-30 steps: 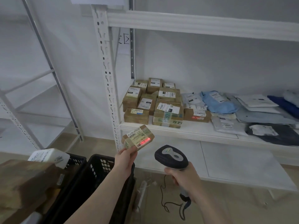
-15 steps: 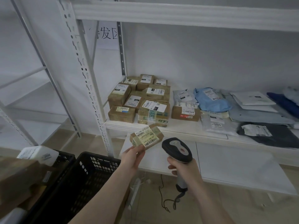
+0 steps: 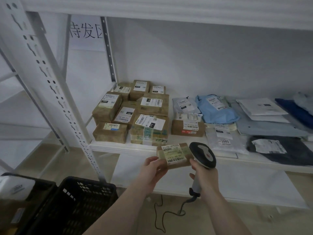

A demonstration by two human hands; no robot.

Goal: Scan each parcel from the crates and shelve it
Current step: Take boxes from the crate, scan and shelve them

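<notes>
White slotted racking fills the view, its middle shelf (image 3: 108, 147) carrying a cluster of brown boxes (image 3: 132, 114) at about 11 o'clock from the hands and soft mailer bags (image 3: 218, 109) out toward 2 o'clock. A second ago the red scan line lay across the label of the small brown parcel (image 3: 174, 156); that glow is gone now, the view has closed in on the shelf, and the parcel has been carried up to the shelf's front lip, so the scan looks done and shelving is the step in hand. Left hand (image 3: 153, 168) pinches the parcel by its near left end, thumb on top, label facing up. Right hand (image 3: 204, 177) is wrapped round the grip of the scanner (image 3: 202, 155), whose head sits just at 3 o'clock of the parcel. Down at 8 o'clock stands the black crate (image 3: 79, 199), with a white parcel (image 3: 16, 187) further left, waiting its turn
</notes>
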